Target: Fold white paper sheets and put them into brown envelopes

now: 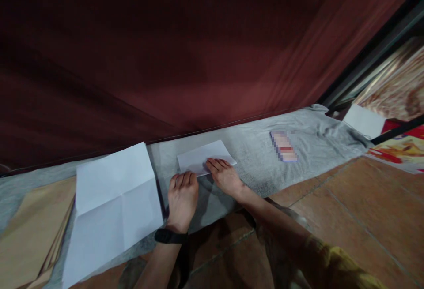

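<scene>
A white folded sheet of paper [207, 150] lies on the grey cloth in front of me. At its near left corner is my left hand [183, 196], with a dark band on the wrist; the fingers curl closed over the paper's edge and the thumb is hidden. My right hand [225, 178] rests on the sheet's near right part, fingers bent and held together against it. To the left, an unfolded white sheet [114, 209] with crossing creases lies flat, apart from both hands.
Several brown paper sheets or envelopes [36, 231] are stacked at the far left. A phone-like pixelated object [285, 146] lies on the grey cloth [318, 134] to the right. Dark red fabric [198, 59] rises behind. Brown floor tiles [357, 218] run along the near side.
</scene>
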Available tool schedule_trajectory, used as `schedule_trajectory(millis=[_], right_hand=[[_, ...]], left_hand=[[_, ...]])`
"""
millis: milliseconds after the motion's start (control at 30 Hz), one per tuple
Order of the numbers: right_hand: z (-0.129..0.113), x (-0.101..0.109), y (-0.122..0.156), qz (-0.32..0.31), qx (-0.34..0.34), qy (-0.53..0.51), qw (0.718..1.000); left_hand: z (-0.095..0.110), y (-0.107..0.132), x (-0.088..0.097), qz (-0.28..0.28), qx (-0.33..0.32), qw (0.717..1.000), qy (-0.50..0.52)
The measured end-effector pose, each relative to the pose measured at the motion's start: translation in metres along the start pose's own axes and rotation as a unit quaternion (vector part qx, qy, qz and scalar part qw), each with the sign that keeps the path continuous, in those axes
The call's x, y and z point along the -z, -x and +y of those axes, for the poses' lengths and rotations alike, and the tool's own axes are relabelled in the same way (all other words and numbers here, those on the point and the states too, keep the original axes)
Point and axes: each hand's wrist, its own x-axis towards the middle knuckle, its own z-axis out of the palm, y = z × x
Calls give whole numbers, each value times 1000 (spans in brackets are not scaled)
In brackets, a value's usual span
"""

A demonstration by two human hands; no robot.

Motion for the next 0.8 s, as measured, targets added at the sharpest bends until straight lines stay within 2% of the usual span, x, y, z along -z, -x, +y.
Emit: schedule_trajectory(millis=[100, 167, 233, 300, 367, 433, 500, 567, 633, 700, 800], right_hand=[[2, 11, -4, 13, -17, -2, 1000], [6, 22, -6, 40, -38, -30, 998], [14, 32, -8, 86, -69, -107, 988], [23, 40, -9, 141, -113, -238, 954], [31, 45, -10, 182, -174, -385, 888], [36, 46, -10, 203, -236, -521, 795], [36, 44, -7, 190, -272, -627, 705], [33, 38, -3, 143, -300, -691, 642], [28, 29, 3, 82, -337, -714, 609], [23, 18, 9, 37, -369, -713, 595], [20, 5, 15, 0, -381, -711, 591]], left_hand=[[3, 2, 10, 89, 9, 995, 48], [3, 2, 17, 158, 48, 982, 88], [0, 1, 20, 210, 98, 961, 151], [-5, -2, 18, 222, 149, 934, 237], [-11, -5, 12, 197, 209, 895, 341], [-14, -8, 6, 148, 264, 835, 459], [-14, -9, 3, 96, 297, 762, 568], [-12, -10, 3, 41, 315, 693, 648], [-9, -10, 2, -12, 326, 637, 699], [-7, -11, -1, -43, 334, 596, 729], [-6, -11, -10, -44, 354, 571, 739]])
